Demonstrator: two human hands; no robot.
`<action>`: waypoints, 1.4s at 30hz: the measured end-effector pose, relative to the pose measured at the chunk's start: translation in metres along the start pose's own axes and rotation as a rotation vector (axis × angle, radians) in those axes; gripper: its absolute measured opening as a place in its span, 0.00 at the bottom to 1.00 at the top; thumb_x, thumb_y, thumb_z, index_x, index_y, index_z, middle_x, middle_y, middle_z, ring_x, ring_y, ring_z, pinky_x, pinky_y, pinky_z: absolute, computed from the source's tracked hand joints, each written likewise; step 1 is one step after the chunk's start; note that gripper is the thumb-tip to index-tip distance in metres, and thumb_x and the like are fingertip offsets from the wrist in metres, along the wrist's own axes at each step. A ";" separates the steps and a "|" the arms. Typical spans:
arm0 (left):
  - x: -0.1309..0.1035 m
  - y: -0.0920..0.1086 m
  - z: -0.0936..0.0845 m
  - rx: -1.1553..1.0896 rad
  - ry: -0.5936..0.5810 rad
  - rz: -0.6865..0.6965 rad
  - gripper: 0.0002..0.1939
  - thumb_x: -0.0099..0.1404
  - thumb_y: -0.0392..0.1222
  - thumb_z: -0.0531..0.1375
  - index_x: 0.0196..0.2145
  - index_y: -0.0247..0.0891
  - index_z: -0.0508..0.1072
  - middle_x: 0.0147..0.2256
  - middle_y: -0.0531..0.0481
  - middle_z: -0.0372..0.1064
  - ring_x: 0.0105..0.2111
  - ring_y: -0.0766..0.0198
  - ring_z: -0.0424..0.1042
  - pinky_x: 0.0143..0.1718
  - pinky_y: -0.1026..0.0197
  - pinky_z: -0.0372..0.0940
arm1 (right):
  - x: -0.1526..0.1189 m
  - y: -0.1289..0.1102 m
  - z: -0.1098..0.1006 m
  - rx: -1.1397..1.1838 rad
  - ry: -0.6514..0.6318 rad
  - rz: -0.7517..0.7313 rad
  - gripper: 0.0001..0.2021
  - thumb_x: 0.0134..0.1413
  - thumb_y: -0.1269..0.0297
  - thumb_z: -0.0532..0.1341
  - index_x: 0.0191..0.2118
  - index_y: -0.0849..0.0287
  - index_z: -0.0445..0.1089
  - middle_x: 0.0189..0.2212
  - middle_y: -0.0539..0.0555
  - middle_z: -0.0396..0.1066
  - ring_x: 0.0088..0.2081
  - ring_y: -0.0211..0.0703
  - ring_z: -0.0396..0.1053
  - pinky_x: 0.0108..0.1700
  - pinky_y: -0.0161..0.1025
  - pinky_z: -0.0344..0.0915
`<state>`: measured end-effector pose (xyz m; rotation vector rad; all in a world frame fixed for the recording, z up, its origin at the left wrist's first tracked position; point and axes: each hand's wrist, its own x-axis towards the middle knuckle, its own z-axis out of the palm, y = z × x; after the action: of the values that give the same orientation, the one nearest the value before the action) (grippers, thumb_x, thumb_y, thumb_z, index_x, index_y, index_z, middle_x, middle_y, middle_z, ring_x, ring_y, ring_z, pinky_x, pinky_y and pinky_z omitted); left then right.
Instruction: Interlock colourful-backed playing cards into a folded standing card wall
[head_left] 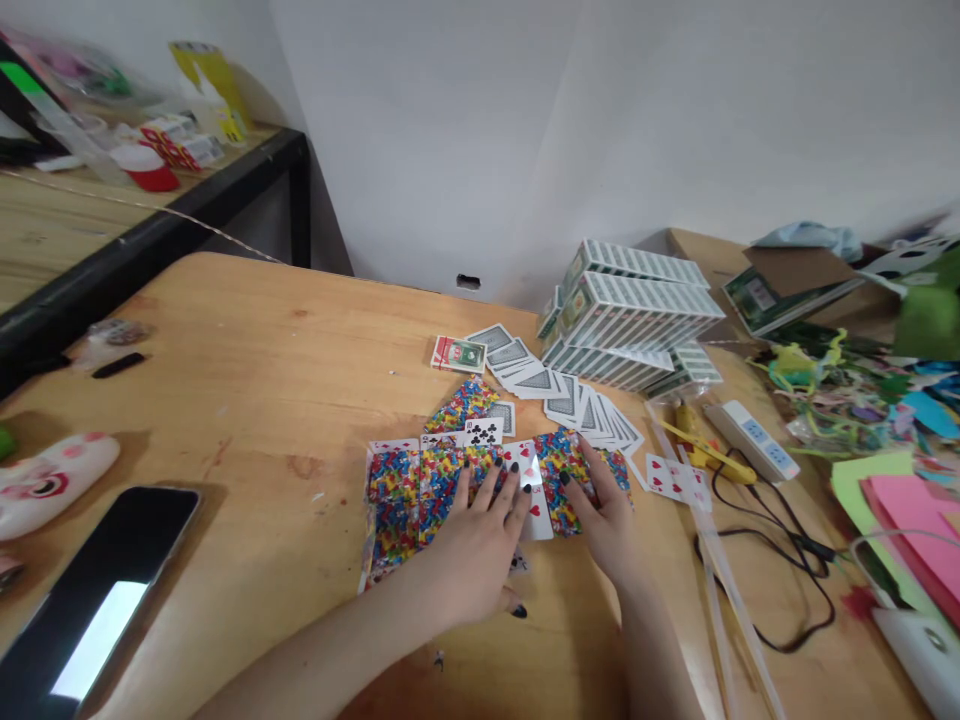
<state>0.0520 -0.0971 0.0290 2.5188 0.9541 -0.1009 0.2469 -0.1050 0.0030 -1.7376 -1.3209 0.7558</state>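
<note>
My left hand [480, 545] lies flat with fingers spread over a row of pieces covered in multicoloured patterned paper [394, 475]. Beside its fingertips, a heart playing card [536, 515] lies face up between patterned pieces. My right hand [609, 515] rests on the right-hand patterned piece [559, 460], thumb and index finger apart on its surface; its other fingers are hidden. A club card [484, 432] and a loose patterned piece [461, 405] lie just above the row. Another card peeks out under my left hand.
Face-down cards [525, 370] fan out behind the row, near a card box [457, 354]. Stacked card cartons [637, 310] stand at the back right. A glue gun [709, 445], power strip [754, 440] and clear strips [724, 580] lie right; a phone [97, 600] lies left.
</note>
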 end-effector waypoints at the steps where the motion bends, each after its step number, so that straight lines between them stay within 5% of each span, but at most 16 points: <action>1: 0.000 0.000 -0.001 -0.008 -0.001 0.000 0.52 0.47 0.63 0.59 0.61 0.32 0.43 0.63 0.37 0.32 0.61 0.41 0.31 0.56 0.35 0.28 | 0.000 0.000 0.000 -0.013 0.004 -0.011 0.28 0.50 0.59 0.55 0.59 0.54 0.54 0.56 0.54 0.59 0.58 0.48 0.53 0.57 0.47 0.54; 42: 0.000 -0.001 -0.004 -0.015 -0.034 0.003 0.50 0.50 0.61 0.58 0.61 0.34 0.42 0.63 0.37 0.32 0.61 0.42 0.30 0.56 0.36 0.29 | 0.002 0.005 -0.005 0.038 -0.001 0.072 0.26 0.47 0.60 0.58 0.56 0.51 0.59 0.56 0.50 0.59 0.57 0.50 0.55 0.58 0.50 0.52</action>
<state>0.0507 -0.0947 0.0323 2.4968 0.9347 -0.1350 0.2538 -0.1044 0.0011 -1.7620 -1.2425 0.8173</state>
